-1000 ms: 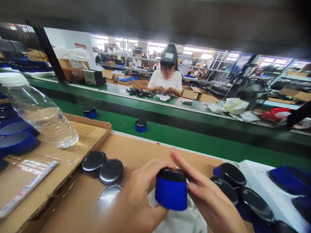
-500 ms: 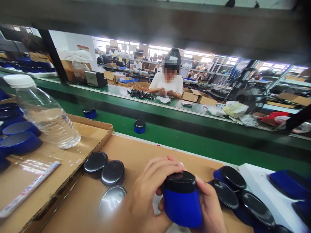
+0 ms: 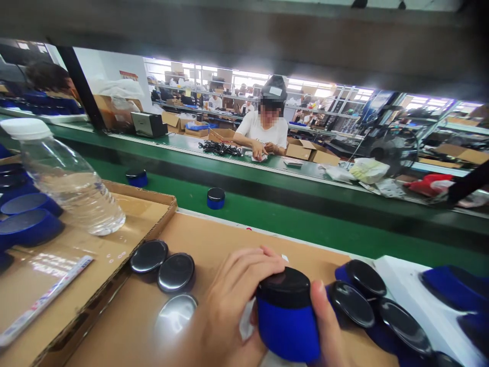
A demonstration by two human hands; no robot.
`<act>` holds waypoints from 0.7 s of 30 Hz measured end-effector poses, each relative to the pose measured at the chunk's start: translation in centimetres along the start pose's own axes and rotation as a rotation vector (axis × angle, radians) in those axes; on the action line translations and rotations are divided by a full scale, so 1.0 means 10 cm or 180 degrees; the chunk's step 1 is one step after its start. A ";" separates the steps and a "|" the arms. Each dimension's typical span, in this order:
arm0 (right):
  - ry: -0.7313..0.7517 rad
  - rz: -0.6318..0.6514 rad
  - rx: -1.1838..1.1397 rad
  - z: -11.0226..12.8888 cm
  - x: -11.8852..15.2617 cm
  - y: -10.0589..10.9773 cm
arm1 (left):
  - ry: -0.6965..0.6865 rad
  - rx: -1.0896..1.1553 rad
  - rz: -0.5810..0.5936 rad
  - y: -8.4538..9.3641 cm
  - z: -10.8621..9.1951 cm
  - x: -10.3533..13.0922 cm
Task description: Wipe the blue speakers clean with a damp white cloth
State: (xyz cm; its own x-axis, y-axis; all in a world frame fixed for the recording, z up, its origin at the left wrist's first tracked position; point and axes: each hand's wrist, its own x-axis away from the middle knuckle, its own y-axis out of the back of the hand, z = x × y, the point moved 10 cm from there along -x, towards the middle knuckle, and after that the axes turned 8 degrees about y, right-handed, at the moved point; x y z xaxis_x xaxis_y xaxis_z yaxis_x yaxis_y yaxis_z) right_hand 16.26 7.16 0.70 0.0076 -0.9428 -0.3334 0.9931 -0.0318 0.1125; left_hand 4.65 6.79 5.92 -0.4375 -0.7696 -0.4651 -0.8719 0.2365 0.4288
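Observation:
A blue jar with a glossy black lid (image 3: 288,326) is held upright between both hands, low in the middle of the view. My left hand (image 3: 233,300) curves round its left side, fingers laid over the lid's edge. On the other side my right hand (image 3: 330,326) grips the blue body, thumb pointing up; its other fingers are hidden behind the jar. Something pale shows between my left hand and the jar. Three black round lids (image 3: 175,272) lie to the left on the brown board. To the right, several black-lidded blue jars (image 3: 351,304) lean together.
A water bottle (image 3: 72,178) stands in a cardboard tray (image 3: 153,219) on the left, beside blue pieces and a flat strip (image 3: 46,300). Two lidded jars (image 3: 216,199) sit on the green belt (image 3: 267,219). A white foam tray (image 3: 416,290) holds blue pieces. Across sits a co-worker (image 3: 263,127).
My right thumb has lifted slightly and straightened along the jar's side. Both hands keep the jar in nearly the same place. The co-worker's hand has moved down to the bench.

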 end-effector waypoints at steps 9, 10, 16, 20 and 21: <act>-0.0099 -0.0368 -0.0314 0.16 -0.04 0.24 | 0.0583 0.1033 0.0410 -0.02 -0.04 0.00; -0.0192 -0.0261 -0.0390 0.15 -0.05 0.24 | 0.0583 0.1139 0.0505 -0.06 -0.06 0.01; -0.0090 -0.0459 -0.0250 0.23 -0.04 0.35 | 0.0465 0.1547 0.0618 -0.18 -0.01 0.02; -0.0724 -0.0753 -0.0078 -0.07 0.03 0.46 | 0.0511 0.1443 0.0476 -0.14 0.03 0.00; -0.0916 -0.0828 -0.0043 -0.17 0.05 0.49 | 0.0525 0.1358 0.0400 -0.12 0.04 0.00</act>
State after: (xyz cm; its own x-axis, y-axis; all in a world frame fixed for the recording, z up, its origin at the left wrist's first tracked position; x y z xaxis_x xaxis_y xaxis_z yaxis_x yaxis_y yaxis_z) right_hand 21.36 7.08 -0.50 -0.2759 -0.9584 -0.0726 0.9590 -0.2796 0.0459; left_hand 5.64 6.74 5.12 -0.5346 -0.7952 -0.2860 -0.8421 0.5297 0.1014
